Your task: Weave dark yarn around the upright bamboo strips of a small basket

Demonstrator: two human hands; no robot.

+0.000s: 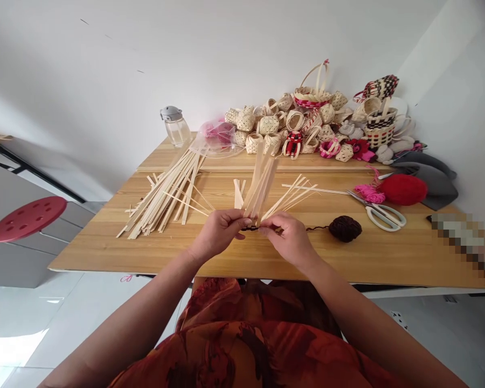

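Pale flat weaving strips (260, 186) stand up in a bundle between my hands, with other strips fanning out to both sides. My left hand (222, 229) pinches the base of the bundle from the left. From the right, my right hand (289, 234) has its fingers closed at the same base, close to the dark yarn. A dark brown yarn ball (345, 229) lies to the right, its strand running to my right hand. Dark yarn shows at the base between the hands; my fingers partly hide the weave there.
Loose strips (165, 199) lie in a pile at left, near a glass jar (177, 129). Many small woven baskets (269, 125) are heaped along the wall. White-handled scissors (383, 216), red yarn (404, 189) and pink yarn (369, 193) sit at right. A red stool (28, 218) stands left.
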